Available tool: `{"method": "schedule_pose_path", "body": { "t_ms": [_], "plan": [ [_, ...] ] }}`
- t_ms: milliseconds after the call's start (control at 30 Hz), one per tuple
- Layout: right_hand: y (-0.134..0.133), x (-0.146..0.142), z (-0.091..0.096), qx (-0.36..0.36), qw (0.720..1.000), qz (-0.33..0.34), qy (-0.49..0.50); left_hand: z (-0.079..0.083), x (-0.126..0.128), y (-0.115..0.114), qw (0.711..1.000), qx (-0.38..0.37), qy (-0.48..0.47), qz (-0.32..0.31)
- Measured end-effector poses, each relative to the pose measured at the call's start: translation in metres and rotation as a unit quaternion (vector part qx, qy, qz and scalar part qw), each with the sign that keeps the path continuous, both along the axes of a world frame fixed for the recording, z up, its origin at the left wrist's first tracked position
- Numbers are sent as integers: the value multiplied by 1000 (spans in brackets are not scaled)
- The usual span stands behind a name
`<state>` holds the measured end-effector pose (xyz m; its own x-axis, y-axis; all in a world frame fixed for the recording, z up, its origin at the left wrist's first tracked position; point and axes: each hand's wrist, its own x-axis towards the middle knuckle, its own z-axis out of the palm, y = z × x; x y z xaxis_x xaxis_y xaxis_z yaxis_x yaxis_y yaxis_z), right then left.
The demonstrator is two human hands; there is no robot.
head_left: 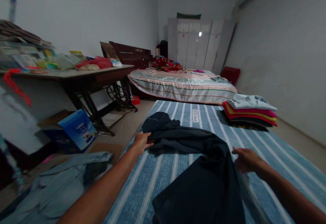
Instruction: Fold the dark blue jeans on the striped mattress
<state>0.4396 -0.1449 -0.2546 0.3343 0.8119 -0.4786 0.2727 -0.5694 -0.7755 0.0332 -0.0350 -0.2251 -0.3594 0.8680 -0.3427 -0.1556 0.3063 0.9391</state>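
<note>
A dark navy garment (193, 163) lies crumpled across a blue-and-white striped mat (267, 156) in front of me. My left hand (141, 142) rests at the garment's left edge, fingers closed on a fold of the cloth. At the garment's right side my right hand (246, 159) has its fingers curled against the fabric; I cannot make out whether it grips anything.
A stack of folded clothes (251, 113) sits at the mat's far right. Denim clothing (61, 180) lies on the floor at left. A cluttered table (84, 74) on a sewing-machine frame stands left, a blue box (78, 129) beneath. A bed (183, 85) and wardrobe (198, 44) are beyond.
</note>
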Motion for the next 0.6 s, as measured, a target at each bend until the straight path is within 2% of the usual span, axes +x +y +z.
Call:
{"method": "schedule_pose_path", "body": {
  "t_ms": [33,67,133,233,333,400,467,533,600],
  "plan": [
    [-11,-1,-18,-23,999,19,11,-12,-3,-4,1000,-6,-3,-6],
    [-24,-2,-34,-15,999,33,-3,-21,-7,-7,1000,-7,-7,-17],
    [-51,-9,-56,18,998,53,-22,-29,-16,-10,999,-9,-7,-44],
    [-86,-30,-69,8,998,55,-9,-28,-25,-12,996,-19,4,-86],
    [-105,-56,-70,49,997,53,21,-25,-23,-14,995,-17,6,-93],
    [-110,-69,-67,96,993,44,54,-22,-19,-15,996,-12,3,-83],
    [-111,-75,-55,120,988,45,90,-20,-15,-15,997,-7,1,-72],
    [-111,-72,-31,113,985,57,114,-17,-14,-14,998,-2,1,-68],
    [-111,-62,4,110,986,53,118,-13,-15,-12,997,5,1,-73]
  ]
}}
